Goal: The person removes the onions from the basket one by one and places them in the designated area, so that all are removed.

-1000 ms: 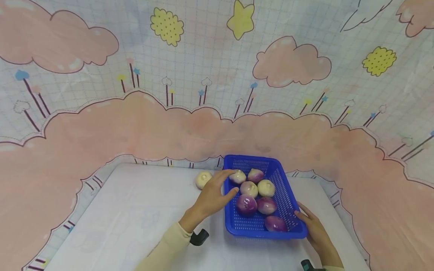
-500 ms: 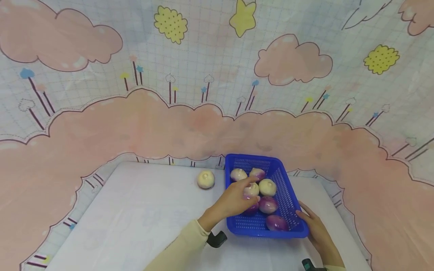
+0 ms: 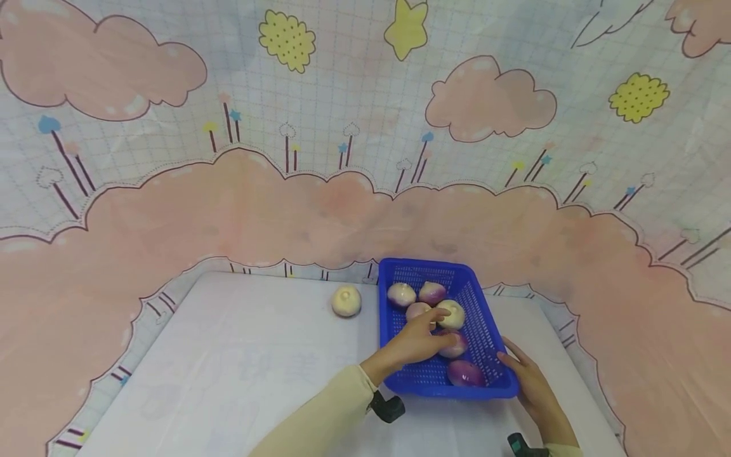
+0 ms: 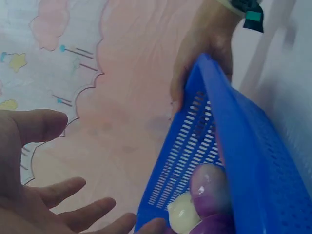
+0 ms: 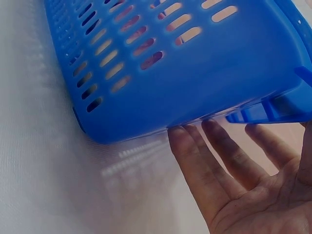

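Note:
A blue plastic basket [image 3: 394, 381] holds several purple and whitish onions. My left hand [image 3: 415, 343] reaches over it from the left, its fingers above a pale onion [image 3: 453, 315] and its thumb by a purple onion [image 3: 455, 346]. In the left wrist view the fingers of the left hand [image 4: 34, 195] are spread with nothing between them. My right hand [image 3: 533, 390] holds the basket's right rim, thumb over the edge. In the right wrist view, fingertips [image 5: 180, 139] touch the basket's outer wall [image 5: 195, 87]. At least one onion is hidden under the left hand.
A whitish onion [image 3: 346, 301] sits on the white table [image 3: 245, 355], left of the basket. A cloth printed with clouds and stars [image 3: 320, 216] hangs behind the table. Another purple onion [image 3: 465, 374] lies near the basket's front.
My left hand has moved right and slightly down, from the basket's left rim to over the onions in its middle. The right hand stays at the right rim.

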Motion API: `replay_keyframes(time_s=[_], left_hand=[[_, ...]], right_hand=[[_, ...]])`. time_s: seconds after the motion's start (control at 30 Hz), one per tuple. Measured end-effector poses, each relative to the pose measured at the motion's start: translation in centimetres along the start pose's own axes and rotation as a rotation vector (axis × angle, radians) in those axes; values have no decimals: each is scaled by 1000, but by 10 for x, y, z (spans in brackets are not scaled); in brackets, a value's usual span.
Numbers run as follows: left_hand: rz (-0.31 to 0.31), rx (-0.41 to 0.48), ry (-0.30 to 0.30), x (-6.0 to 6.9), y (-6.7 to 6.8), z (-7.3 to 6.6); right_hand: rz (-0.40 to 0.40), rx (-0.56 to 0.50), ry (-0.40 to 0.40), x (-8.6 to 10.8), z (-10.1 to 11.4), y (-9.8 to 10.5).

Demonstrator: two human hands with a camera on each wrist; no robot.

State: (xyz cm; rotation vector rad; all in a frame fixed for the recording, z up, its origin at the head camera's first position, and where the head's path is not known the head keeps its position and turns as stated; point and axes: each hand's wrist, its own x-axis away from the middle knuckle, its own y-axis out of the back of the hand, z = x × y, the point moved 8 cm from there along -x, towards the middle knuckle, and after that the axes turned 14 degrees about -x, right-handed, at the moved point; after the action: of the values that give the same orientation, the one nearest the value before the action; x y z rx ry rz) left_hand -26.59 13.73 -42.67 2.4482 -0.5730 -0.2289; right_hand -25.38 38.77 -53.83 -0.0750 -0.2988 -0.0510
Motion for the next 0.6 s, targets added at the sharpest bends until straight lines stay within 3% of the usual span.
replay_keyframes(time_s=[0.1,0.5,0.6], left_hand=[[12,8,59,-2,-9,3],[81,-32,160,-17,-41,1],[103,-7,196,-20,-49,1]], right_hand=[[8,5,0,-1,0,-1],[6,27,9,1,0,-1],[2,31,10,2,0,0]])
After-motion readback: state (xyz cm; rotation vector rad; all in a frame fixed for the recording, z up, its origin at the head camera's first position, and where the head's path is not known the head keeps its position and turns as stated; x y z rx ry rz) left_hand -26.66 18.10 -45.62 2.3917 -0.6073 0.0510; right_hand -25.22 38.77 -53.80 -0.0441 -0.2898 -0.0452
